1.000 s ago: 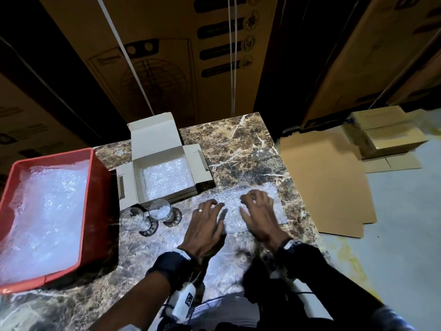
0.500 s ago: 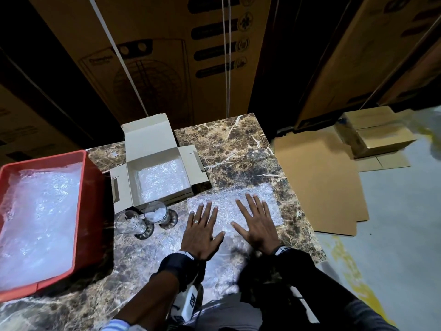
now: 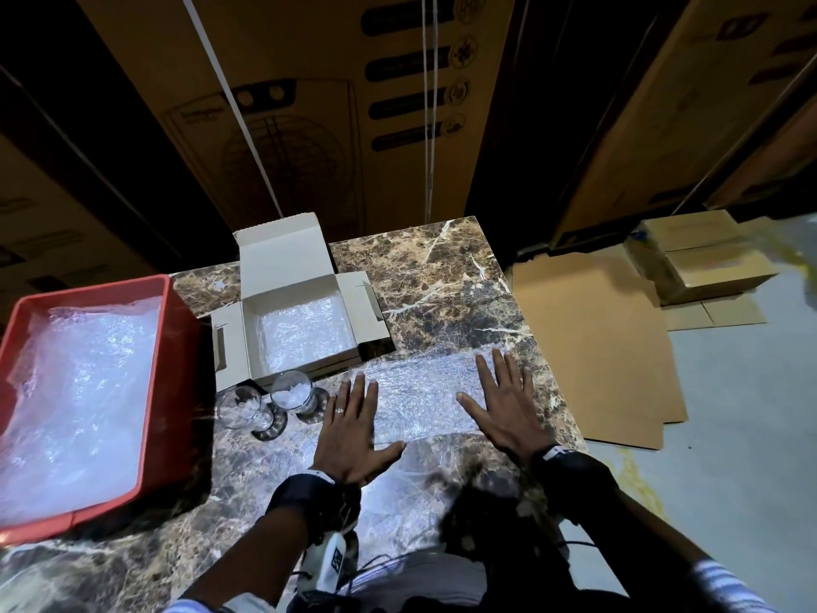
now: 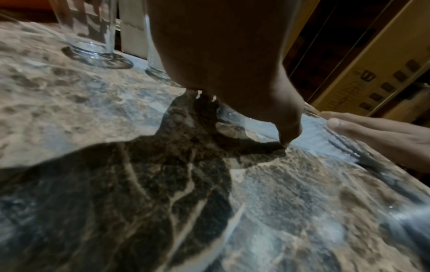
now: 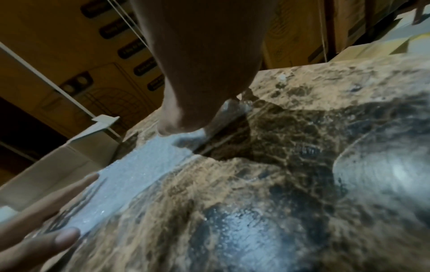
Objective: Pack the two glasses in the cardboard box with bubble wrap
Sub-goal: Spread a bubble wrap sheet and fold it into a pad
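Observation:
A sheet of bubble wrap (image 3: 420, 391) lies flat on the marble table (image 3: 442, 280). My left hand (image 3: 353, 424) presses its left end with straight spread fingers, and my right hand (image 3: 504, 402) presses its right end the same way. Two clear glasses (image 3: 241, 407) (image 3: 294, 391) stand upright just left of my left hand, in front of the open cardboard box (image 3: 305, 276), whose bottom is lined with bubble wrap. In the left wrist view the glass bases (image 4: 93, 55) show beside my palm. The right wrist view shows the sheet (image 5: 139, 165) and the box (image 5: 69, 160).
A red tray (image 3: 177, 347) full of bubble wrap sits at the table's left. Tall cardboard cartons (image 3: 309, 104) stand behind the table. Flat cardboard (image 3: 597, 347) and small closed boxes (image 3: 703, 254) lie on the floor to the right, past the table's edge.
My fingers were curled on the sheet a second ago; they have straightened and both hands have slid apart, spreading the bubble wrap flat. The glasses and the box have not moved.

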